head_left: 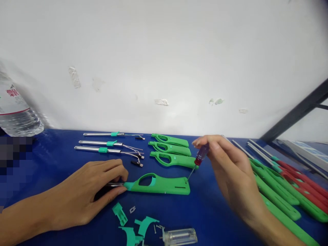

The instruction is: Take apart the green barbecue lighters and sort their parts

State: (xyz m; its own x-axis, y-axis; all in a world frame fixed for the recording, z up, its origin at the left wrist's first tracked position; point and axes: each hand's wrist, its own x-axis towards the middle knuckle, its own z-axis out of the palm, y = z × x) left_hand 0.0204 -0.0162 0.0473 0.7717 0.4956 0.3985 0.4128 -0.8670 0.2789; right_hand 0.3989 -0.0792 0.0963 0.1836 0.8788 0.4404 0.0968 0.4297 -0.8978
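Note:
A green gas lighter (166, 185) lies flat on the blue table, its trigger loop toward the left. My left hand (102, 186) is closed around its metal tube, with thumb and fingers near the teal collar. In my right hand (230, 167) is a screwdriver (201, 155) with a purple-red clear handle, held tilted. Its thin shaft points down to the right end of the green handle, at a small hole there. Below the lighter lie teal plastic parts (147, 223), a small metal clip (132, 209), a few screws (159, 227) and a clear fuel tank (180, 236).
Three metal tubes (97, 149) with teal collars and wires lie at the back left. Three green handle shells (176, 160) sit beside them. Several green lighters (279, 194) and red lighters (304, 184) are at the right. A water bottle (19, 109) stands far left, by the white wall.

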